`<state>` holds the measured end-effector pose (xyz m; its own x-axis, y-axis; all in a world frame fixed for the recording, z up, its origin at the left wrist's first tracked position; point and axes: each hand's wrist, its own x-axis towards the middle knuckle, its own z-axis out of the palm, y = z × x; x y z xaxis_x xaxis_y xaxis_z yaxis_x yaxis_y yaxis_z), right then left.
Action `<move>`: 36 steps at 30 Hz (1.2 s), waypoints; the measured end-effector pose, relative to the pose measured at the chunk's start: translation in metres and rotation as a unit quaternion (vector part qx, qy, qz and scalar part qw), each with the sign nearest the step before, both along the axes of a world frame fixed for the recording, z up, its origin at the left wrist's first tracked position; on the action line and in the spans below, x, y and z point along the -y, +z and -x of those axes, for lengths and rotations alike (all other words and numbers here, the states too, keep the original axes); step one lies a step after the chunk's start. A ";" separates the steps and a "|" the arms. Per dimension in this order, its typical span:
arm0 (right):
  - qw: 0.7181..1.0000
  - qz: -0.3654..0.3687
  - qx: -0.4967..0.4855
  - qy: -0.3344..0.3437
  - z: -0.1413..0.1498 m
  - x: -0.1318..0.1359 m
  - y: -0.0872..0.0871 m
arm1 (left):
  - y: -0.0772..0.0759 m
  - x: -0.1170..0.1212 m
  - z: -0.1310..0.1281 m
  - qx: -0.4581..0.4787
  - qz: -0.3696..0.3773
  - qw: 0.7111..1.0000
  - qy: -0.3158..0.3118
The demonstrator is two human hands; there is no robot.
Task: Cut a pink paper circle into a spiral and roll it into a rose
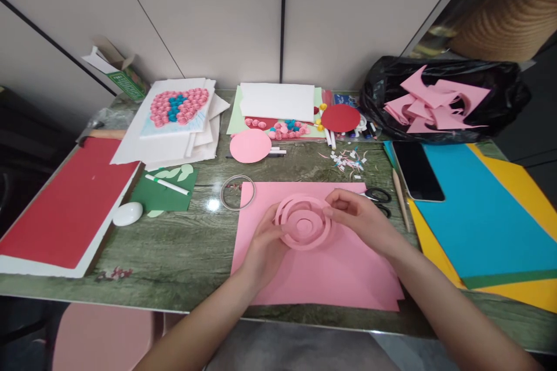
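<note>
A pink paper spiral [304, 224], cut in rings around a small round centre, is held between my two hands above a pink paper sheet [322, 278]. My left hand [270, 239] grips the spiral's left edge, its thumb over the rings. On the far right side of the spiral, my right hand [357, 213] pinches the outer strip between thumb and fingers. Black-handled scissors [378, 197] lie just beyond my right hand, partly hidden by it. A clear ring [238, 192] rests at the pink sheet's upper left corner.
At the back right, a black bag [378, 93] holds pink scraps [435, 101]. A phone [418, 171] lies on blue paper [483, 220]. Pink [250, 146] and red paper discs [340, 118] sit at the back. Left are red paper [65, 203] and a flower-covered picture [178, 107].
</note>
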<state>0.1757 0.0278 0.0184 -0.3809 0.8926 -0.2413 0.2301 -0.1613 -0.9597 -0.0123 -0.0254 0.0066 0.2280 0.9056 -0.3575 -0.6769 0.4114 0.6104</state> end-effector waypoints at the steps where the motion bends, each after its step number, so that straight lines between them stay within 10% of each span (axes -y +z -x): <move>1: 1.000 0.003 0.000 0.002 0.000 -0.001 0.000 | -0.001 0.000 0.000 -0.005 0.007 1.000 0.002; 10: 0.999 0.009 -0.037 -0.038 0.007 0.003 -0.016 | -0.011 -0.001 -0.008 0.022 0.046 0.999 -0.003; 16: 0.961 0.203 -0.181 -0.045 0.011 0.007 -0.026 | -0.014 0.000 -0.012 0.044 0.030 0.999 -0.002; 21: 0.997 0.061 -0.039 0.021 -0.002 -0.013 -0.021 | -0.007 -0.002 -0.001 -0.006 0.017 0.999 -0.042; 28: 0.972 0.005 0.086 0.220 -0.001 -0.048 -0.005 | -0.013 -0.010 0.005 -0.086 0.051 0.986 -0.137; 36: 0.973 0.184 -0.073 0.119 0.003 -0.041 -0.026 | -0.023 -0.001 -0.006 -0.032 0.106 0.994 0.011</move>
<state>0.1731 0.0688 -0.0074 -0.6207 0.6383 -0.4553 0.1689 -0.4582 -0.8726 -0.0065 -0.0245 -0.0163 0.1793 0.8131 -0.5538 -0.6498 0.5205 0.5539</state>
